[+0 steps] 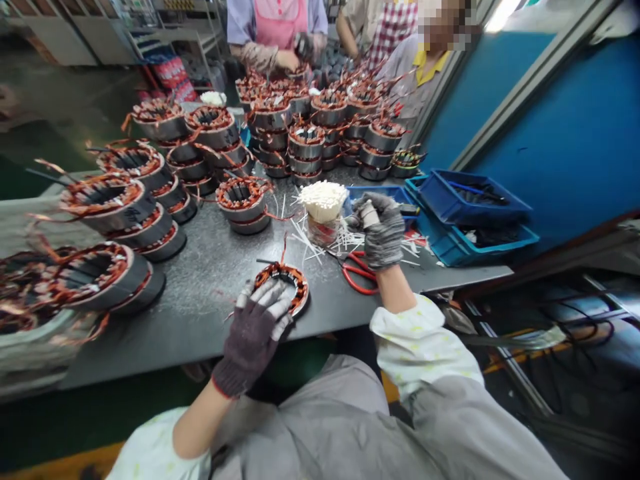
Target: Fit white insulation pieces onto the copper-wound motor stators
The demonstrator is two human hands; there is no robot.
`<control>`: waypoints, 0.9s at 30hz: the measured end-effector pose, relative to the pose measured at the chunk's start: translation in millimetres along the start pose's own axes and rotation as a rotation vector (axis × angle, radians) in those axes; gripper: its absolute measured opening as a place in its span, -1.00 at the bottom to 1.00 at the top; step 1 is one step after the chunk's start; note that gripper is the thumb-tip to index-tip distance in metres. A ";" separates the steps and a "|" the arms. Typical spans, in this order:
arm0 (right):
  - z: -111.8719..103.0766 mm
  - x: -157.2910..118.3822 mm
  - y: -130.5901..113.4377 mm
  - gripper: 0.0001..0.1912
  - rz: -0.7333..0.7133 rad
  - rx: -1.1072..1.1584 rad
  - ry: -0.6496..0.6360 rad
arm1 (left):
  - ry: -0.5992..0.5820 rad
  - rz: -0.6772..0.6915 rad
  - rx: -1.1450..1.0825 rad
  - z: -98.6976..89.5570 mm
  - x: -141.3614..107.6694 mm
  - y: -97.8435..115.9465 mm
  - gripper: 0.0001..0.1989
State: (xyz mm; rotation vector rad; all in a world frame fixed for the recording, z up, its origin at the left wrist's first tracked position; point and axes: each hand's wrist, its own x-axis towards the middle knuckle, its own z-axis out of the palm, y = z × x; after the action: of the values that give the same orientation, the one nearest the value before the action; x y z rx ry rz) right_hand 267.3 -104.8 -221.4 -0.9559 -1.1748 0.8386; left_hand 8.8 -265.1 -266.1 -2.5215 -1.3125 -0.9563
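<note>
Gray work sleeves (340, 427) lead out to a left grip (253, 337) spread wide over a copper-wound stator (299, 283) and a right grip (380, 230) pinching a small white cylinder (369, 215) narrowly, above red-handled scissors (357, 277).

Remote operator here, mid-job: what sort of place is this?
Probably an electric-motor factory's winding line. Stacks of copper-wound stators cover a grey workbench, a bundle of white cable ties stands among them, and a co-worker in a pink apron works across the bench.
</note>
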 end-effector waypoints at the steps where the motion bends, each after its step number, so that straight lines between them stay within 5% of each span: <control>1: -1.6 -15.9 -3.8 -0.74 -0.040 0.022 0.020 | -0.001 -0.028 0.012 1.3 2.3 0.5 -0.64; 2: -3.0 -34.4 -7.3 -0.79 -0.088 0.039 0.026 | -0.011 -0.058 0.017 2.7 4.4 0.9 -0.65; 5: -11.5 -97.2 -13.7 -0.96 -0.147 0.075 -0.252 | -0.059 -0.133 -0.013 5.0 8.5 0.0 -0.72; 8: -26.3 -151.4 -12.4 -0.90 -0.174 0.011 -0.548 | -0.092 -0.151 -0.043 2.9 9.7 -2.2 -0.80; 11: -34.4 -181.6 -5.2 -0.85 -0.168 -0.025 -0.657 | -0.120 -0.146 -0.036 -0.7 10.9 -2.4 -0.82; 19: -20.3 -175.5 -7.2 -0.87 -0.236 -0.264 -0.609 | -0.078 -0.181 -0.001 -1.9 14.9 4.8 -0.88; 27: -16.1 -168.8 -20.3 -0.84 -0.116 -0.266 -0.644 | -0.021 -0.200 -0.039 2.8 14.7 6.0 -0.91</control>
State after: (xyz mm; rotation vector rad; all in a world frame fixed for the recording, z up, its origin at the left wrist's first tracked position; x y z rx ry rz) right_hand 251.2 -269.1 -265.1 -0.8390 -1.9150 0.9428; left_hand 20.9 -257.5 -258.6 -2.4697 -1.5921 -1.0038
